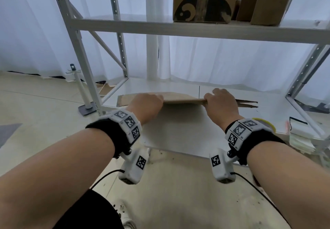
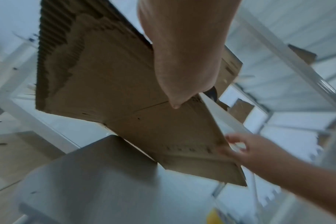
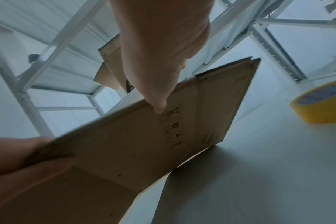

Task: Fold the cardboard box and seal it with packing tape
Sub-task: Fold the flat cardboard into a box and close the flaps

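Grip: the left hand (image 1: 146,104) and the right hand (image 1: 222,103) each pinch the near top edge of the flattened cardboard box (image 1: 184,98), thumb underneath and fingers curled over the top. The left wrist view shows the left thumb pressed against the underside close to a crease; the right wrist view shows the right thumb on the underside beside printed marks.

Position: the box is held just above the white shelf board (image 1: 178,132), flat and still collapsed, flaps extending past both hands. Its lower right corner appears to touch or nearly touch the board in the right wrist view.

Handling, as judged: light, stiff across the panels, weak along the scored creases. The exposed fluting on one torn flap suggests the edges crush easily. Corrugated board offers fair friction, so slipping is unlikely. The best hold for opening it is judged to be at opposite panel edges near the creases, not on the loose flaps.

Nearby: a yellow packing tape roll (image 3: 324,103) lies on the board to the right of the box, untouched.
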